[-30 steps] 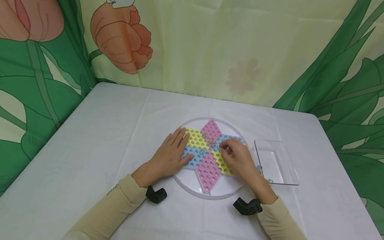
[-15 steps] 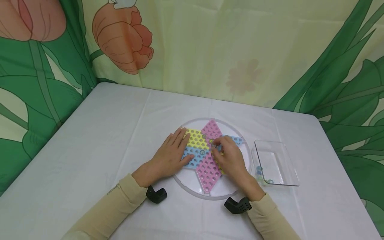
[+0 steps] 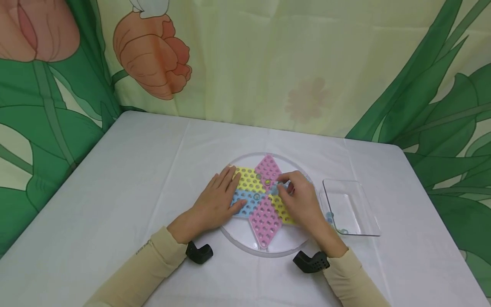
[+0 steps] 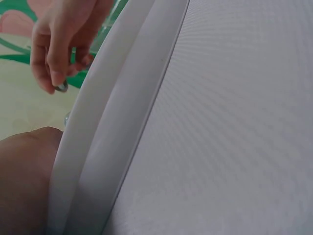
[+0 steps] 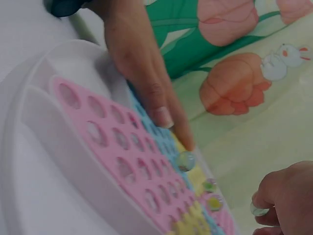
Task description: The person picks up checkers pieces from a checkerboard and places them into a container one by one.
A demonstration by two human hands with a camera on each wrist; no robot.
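Observation:
A round Chinese checkers board (image 3: 266,217) with a pink, yellow and blue star of holes lies on the white table. My left hand (image 3: 215,200) rests flat on its left side, fingers spread. Above the right half of the board, my right hand (image 3: 301,200) pinches a clear glass marble (image 5: 258,209) between thumb and fingertips; that marble also shows in the left wrist view. A yellow-cored marble (image 3: 267,182) sits in a hole near the star's centre. A clear marble (image 5: 186,160) sits in the blue part, close to my left fingertips in the right wrist view.
Right of the board stands a clear plastic box (image 3: 350,209), with several marbles (image 3: 330,217) at its near left corner. A curtain (image 3: 245,64) printed with flowers hangs behind the table (image 3: 165,140).
My right hand moved left over the board's middle, then back a little to the right, its fingertips still pinched. My left hand has stayed in place. The head view has shifted slightly.

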